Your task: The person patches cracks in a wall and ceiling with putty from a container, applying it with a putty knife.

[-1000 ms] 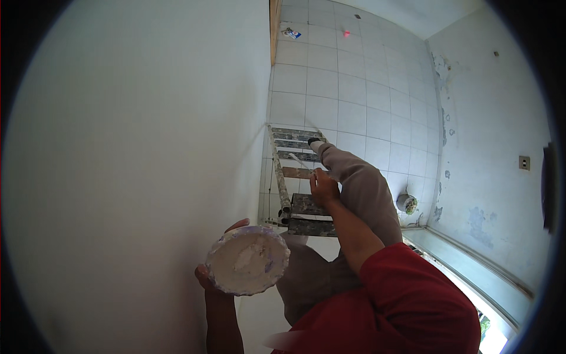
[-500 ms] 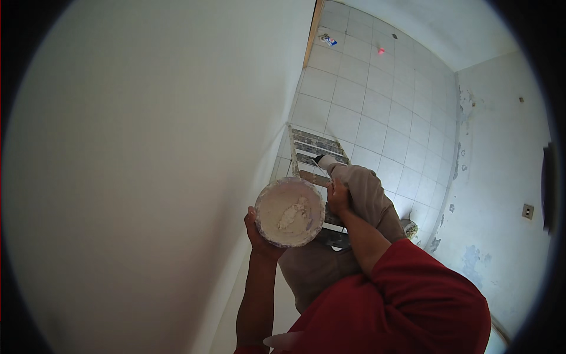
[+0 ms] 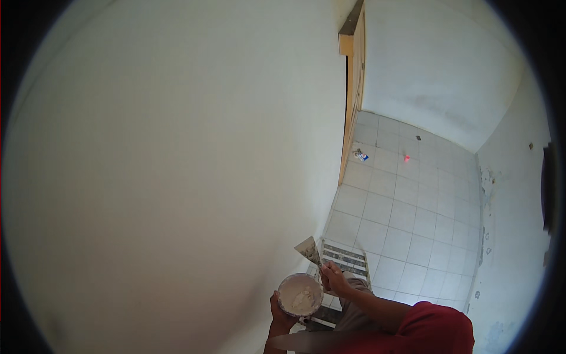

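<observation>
My left hand [image 3: 280, 312] grips the side of a round tub [image 3: 299, 295] of pale, plaster-like paste, with its open top facing me. Thick lumps of paste lie toward the middle and right of the tub. Just above and right of the rim, my right hand [image 3: 335, 278] is closed around the handle of a putty knife [image 3: 309, 251]. Its wide blade points up and left, smeared with dark marks, close to the wall. The handle is mostly hidden by my fingers.
A paint-stained ladder [image 3: 346, 258] stands below my hands against the big white wall [image 3: 177, 177] on my left. Beyond it lies a tiled floor [image 3: 401, 215] with a small pink item [image 3: 407, 158] and a blue-and-white packet [image 3: 361, 156]. A wooden door frame [image 3: 352, 88] stands farther off.
My view has tipped up, so tub and hands sit lower in the picture. My right hand, earlier low beside my leg, is now raised beside the tub with the putty knife showing.
</observation>
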`<state>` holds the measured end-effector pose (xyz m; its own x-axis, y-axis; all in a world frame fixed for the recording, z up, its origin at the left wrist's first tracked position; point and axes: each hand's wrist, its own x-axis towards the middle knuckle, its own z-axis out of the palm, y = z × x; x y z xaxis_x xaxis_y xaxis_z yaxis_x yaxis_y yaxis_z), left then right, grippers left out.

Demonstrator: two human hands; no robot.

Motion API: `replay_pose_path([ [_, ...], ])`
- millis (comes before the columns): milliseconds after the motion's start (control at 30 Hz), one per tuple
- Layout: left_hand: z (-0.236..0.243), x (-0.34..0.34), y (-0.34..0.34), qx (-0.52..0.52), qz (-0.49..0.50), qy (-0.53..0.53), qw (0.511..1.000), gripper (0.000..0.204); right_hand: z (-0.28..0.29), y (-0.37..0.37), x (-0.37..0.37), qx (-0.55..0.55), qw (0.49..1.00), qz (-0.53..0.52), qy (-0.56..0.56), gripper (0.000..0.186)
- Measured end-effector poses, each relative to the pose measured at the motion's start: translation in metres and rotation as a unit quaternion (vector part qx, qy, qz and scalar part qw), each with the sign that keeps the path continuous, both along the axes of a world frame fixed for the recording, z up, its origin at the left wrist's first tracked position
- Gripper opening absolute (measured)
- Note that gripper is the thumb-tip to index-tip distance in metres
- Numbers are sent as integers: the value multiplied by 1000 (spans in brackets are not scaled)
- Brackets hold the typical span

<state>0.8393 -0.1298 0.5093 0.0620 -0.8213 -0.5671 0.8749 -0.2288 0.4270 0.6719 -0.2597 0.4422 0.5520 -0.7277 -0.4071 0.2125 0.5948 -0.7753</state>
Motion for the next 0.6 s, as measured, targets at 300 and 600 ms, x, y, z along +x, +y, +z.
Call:
replay_pose_path([
  [300, 40, -27, -18, -43, 16, -82, 996, 95, 26, -20, 6, -503, 850, 149, -46, 43],
  [600, 62, -10, -25, -96, -28, -75, 992, 90, 32, -17, 14, -148, 970, 170, -89, 37],
])
